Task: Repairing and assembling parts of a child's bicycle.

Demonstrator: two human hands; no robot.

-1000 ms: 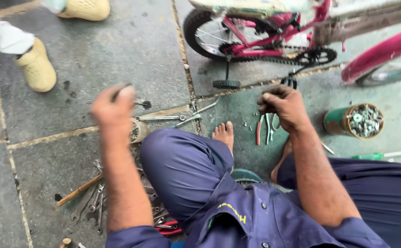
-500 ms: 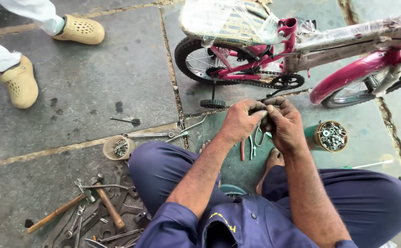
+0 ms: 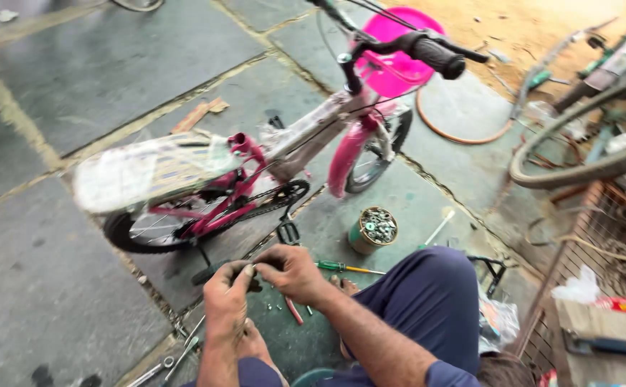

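Left hand point(image 3: 227, 297): fingers curled, pinching one end of a small dark part point(image 3: 255, 276); what kind of part could not be told.
Right hand point(image 3: 291, 271): clenched over the same part from the other side, knuckles up.
Part: sat between both hands, low over the floor point(image 3: 55, 287), just in front of the person's knees.
Bike point(image 3: 255, 179): small and pink, stood close beyond the hands, its pedal point(image 3: 288, 231) just above them.
Screwdriver point(image 3: 345, 267): green handle, lay on the floor touching or just beside the right hand.
Tin point(image 3: 374, 229): full of nuts and washers, stood near, right of the pedal.
Spanners point(image 3: 173, 358): lay at the lower left.
Risk: the part looked small, so a slip would likely drop it among the loose bits point(image 3: 284, 307) under the hands.
Risk: an elbow swung right might tip the tin.
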